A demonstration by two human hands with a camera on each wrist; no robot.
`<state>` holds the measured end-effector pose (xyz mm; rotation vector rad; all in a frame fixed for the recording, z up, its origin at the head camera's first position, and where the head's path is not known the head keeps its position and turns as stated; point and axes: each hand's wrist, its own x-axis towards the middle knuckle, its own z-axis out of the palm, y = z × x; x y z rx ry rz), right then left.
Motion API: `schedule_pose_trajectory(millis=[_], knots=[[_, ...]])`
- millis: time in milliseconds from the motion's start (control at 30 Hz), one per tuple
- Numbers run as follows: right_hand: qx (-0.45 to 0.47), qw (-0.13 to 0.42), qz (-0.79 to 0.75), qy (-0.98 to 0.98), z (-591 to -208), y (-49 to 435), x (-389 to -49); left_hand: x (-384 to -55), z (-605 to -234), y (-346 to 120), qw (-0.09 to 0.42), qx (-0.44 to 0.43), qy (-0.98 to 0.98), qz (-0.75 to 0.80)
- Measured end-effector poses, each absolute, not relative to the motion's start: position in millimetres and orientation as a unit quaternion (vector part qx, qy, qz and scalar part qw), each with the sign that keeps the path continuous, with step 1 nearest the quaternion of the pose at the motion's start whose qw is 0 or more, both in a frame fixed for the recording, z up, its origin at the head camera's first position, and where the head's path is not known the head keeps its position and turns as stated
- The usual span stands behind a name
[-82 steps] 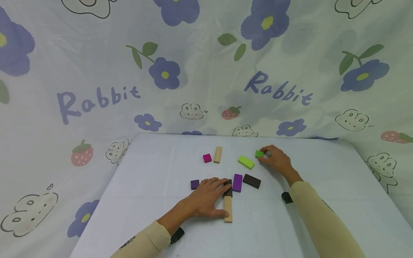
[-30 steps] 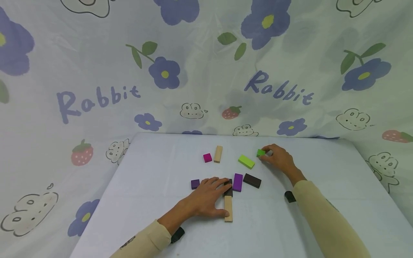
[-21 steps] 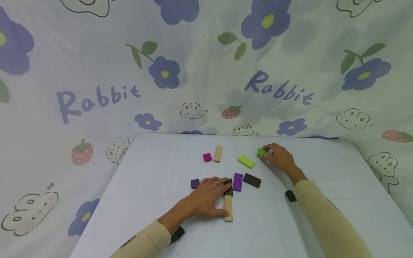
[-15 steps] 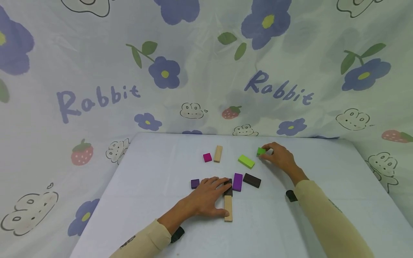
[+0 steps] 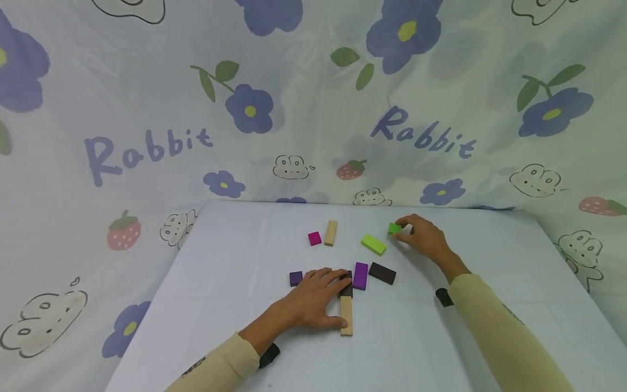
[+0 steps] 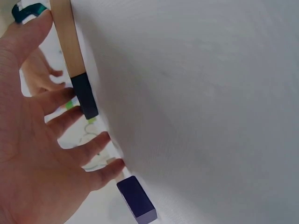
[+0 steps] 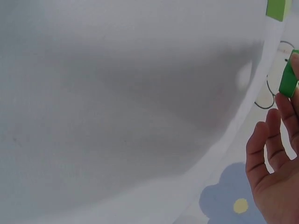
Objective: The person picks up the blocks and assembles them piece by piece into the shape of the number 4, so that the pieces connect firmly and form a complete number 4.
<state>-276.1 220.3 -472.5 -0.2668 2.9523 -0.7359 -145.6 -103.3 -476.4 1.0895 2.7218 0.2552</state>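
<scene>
My left hand [image 5: 315, 302] lies spread beside two blocks set end to end. Its thumb touches the pale wooden block [image 5: 346, 316], and the nearest fingertips rest on the black block [image 5: 346, 285]. In the left wrist view, the other fingers reach toward a dark purple block [image 6: 135, 199]. My right hand [image 5: 422, 237] pinches a small green block [image 5: 394, 228] between thumb and fingertips. In the right wrist view that green block [image 7: 288, 77] looks raised off the table, with the remaining fingers loosely bent. A lime block [image 5: 374, 245] lies just left of this hand.
A bright purple block [image 5: 360, 276] and a dark brown block [image 5: 382, 273] lie right of the black one. Farther back are a magenta cube [image 5: 314, 238] and another wooden block [image 5: 330, 233]. The white table [image 5: 235, 245] meets a patterned curtain [image 5: 313, 109] behind.
My right hand, still pinching the green block, has drifted slightly right and then back left and a little farther away. My left hand and the blocks on the table stay where they were.
</scene>
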Motion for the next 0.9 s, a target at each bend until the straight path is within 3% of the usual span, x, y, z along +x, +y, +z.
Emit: schedule_pose_trajectory(millis=[900], knots=[[-0.132,0.044,-0.23,0.963,-456,189,-273,-146,-477,-102,0.107,0.362,0.922,0.085]])
